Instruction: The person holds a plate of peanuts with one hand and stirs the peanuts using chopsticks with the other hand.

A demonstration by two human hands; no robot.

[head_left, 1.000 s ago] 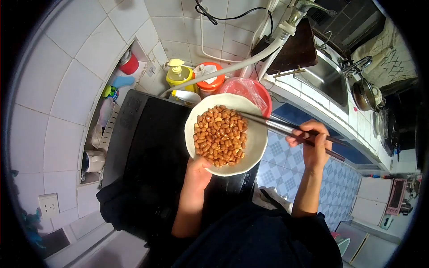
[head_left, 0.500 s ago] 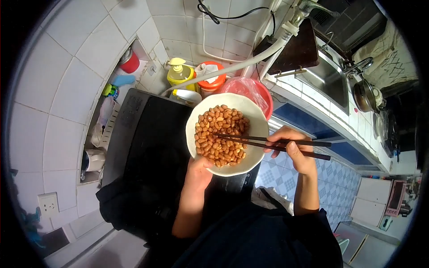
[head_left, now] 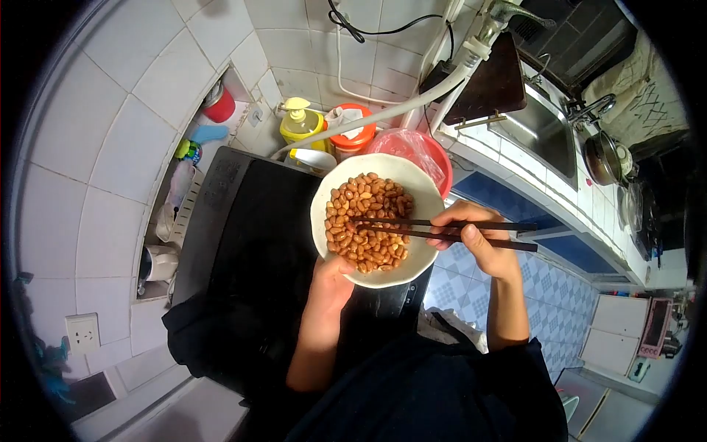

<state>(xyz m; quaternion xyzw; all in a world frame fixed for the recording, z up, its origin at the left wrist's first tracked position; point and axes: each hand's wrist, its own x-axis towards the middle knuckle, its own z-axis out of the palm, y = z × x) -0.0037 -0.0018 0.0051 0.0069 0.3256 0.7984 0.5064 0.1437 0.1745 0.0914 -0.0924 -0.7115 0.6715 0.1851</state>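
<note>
A cream bowl (head_left: 423, 254) with a wavy rim holds a heap of reddish-brown peanuts (head_left: 372, 199). My left hand (head_left: 333, 283) grips the bowl by its lower left edge, thumb over the rim and the other fingers hidden underneath. In my right hand (head_left: 479, 239) is a pair of dark chopsticks (head_left: 420, 223), pinched near their thick ends. Their tips reach in among the peanuts left of the middle, slightly apart.
Below the bowl is a black-topped appliance (head_left: 258, 221). Behind stand a yellow pump bottle (head_left: 300, 124), an orange-lidded tub (head_left: 350, 121) and a red basin (head_left: 434, 158) with a plastic bag. A grey hose (head_left: 390, 110) crosses above them. To the right is a sink (head_left: 541, 136).
The chopsticks' thick ends have shifted a little left and up with my right hand. The tips stay among the peanuts, and my left hand keeps its hold on the bowl.
</note>
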